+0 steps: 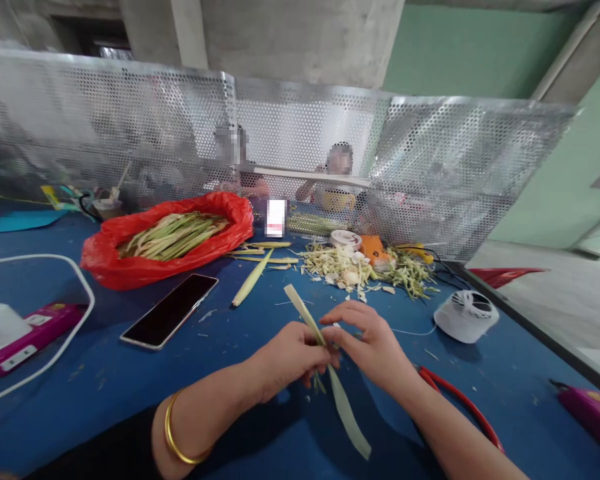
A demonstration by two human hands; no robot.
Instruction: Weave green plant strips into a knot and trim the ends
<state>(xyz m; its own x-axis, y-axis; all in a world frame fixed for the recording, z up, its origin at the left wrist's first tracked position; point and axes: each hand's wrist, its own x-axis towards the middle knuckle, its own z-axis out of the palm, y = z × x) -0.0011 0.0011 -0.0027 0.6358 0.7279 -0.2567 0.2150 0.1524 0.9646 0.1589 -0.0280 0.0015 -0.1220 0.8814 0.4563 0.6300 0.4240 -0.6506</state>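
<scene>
Head view, near to far.

- Nearest the lens: left forearm with a gold bangle [180, 433], dark sleeve above it, over the blue table [130, 387].
- Left hand [290, 353]: closed around the middle of a pale green stalk [305, 313], which tilts up and away to the left.
- Right hand [375, 347]: thumb and fingers pinched on the same stalk just beside the left hand, with the forefinger lifted loosely above.
- A long outer strip [350, 420] hangs from between the hands towards the camera, already parted from the stalk along most of its length. Whether its top end is free, I cannot tell.
- Both hands and the stalk are held slightly above the table, front centre.
- Right of the hands: a red cable [460, 400] and a small white fan [466, 315].
- Left: a dark phone [170, 310] lying flat, a white cord [75, 313] and a magenta box [25, 337].

Progress, as a judgement:

- The trimmings pile [370, 270] behind the hands is sizeable, so a fair number of stalks appear to have been stripped.
- The red bag [165, 240] is well filled with stalks, and a few loose ones [250, 283] lie beside it. I cannot tell whether these are finished or waiting.
- The stalk in hand looks partly stripped.

Background: a perforated metal screen [305, 133] with two people seated behind it.
</scene>
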